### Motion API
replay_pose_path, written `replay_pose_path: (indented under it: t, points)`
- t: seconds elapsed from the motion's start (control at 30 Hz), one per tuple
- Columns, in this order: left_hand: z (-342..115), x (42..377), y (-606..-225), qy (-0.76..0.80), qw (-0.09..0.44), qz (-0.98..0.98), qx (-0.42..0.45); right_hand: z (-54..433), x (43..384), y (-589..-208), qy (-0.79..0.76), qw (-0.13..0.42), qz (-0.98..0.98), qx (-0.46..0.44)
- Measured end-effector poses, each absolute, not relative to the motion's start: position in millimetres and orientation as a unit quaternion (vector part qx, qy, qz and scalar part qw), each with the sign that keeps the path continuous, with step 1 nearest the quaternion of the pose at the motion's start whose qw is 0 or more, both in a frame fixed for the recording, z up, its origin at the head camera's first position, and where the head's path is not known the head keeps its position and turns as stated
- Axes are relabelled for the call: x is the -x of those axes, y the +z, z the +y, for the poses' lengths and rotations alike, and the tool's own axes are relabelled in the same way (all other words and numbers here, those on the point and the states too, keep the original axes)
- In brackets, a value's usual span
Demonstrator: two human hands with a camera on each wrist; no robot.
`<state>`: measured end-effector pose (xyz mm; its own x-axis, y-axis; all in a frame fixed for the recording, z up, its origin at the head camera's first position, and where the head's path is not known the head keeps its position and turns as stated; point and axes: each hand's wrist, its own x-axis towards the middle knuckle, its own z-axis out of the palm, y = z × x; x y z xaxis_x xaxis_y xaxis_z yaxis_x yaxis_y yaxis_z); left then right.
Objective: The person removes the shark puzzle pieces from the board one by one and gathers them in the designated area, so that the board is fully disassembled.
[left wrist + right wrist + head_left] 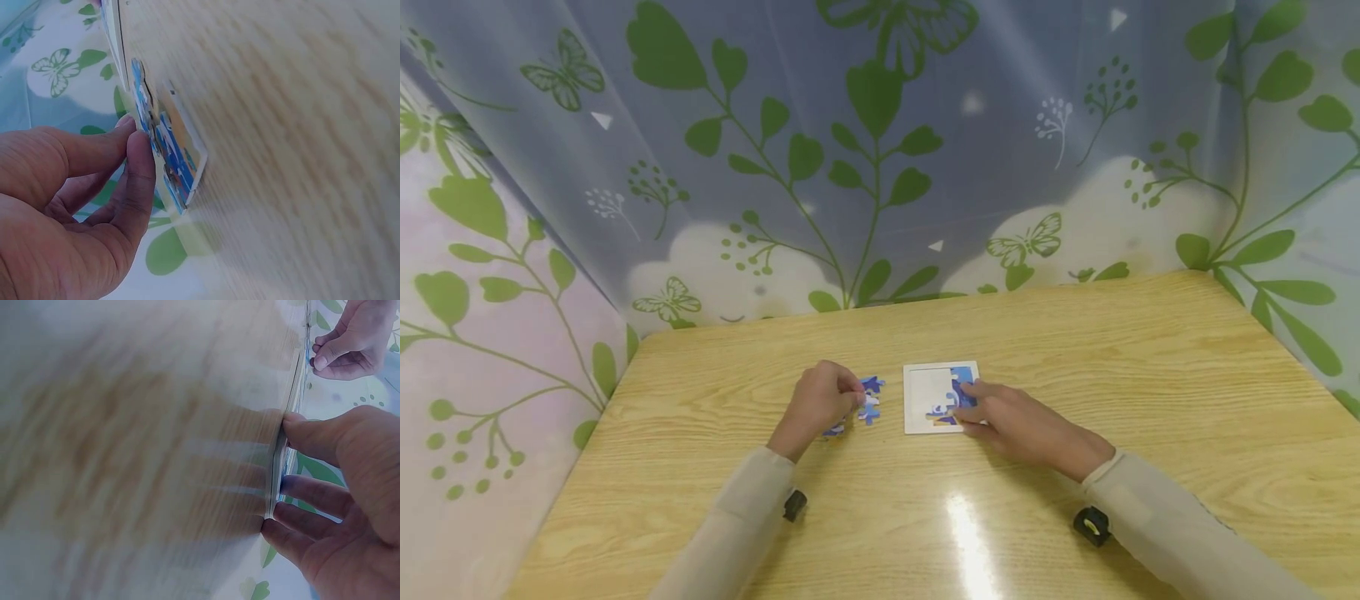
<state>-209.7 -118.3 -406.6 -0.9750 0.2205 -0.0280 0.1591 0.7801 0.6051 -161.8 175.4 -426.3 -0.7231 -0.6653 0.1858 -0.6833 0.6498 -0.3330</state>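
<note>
A white square jigsaw tray (928,367) lies on the table, with joined blue pieces along its right side and an orange-and-blue part at its near edge. My right hand (1018,421) holds the tray by its right side, fingers and thumb along the rim, as the right wrist view also shows. Left of the tray, my left hand (823,400) pinches a blue puzzle piece (143,94) between thumb and index finger. Loose blue and white pieces (869,412) lie beside its fingertips. Another piece (833,431) sits partly hidden under that hand.
The wood-grain table (1075,350) meets a curtain (970,167) with green leaves and butterflies at its back and left. Light glares off the tabletop in front of the tray. A black band (1092,526) shows at the right sleeve, another (794,505) at the left.
</note>
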Motion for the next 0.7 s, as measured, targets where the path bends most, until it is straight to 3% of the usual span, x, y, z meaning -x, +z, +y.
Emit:
replay_pose_path:
  t: [0.7]
  points:
    - [-72,211,-406,0.320,0.091,0.926,-0.180,176,160,-424,0.197,0.006,-0.913,-0.356]
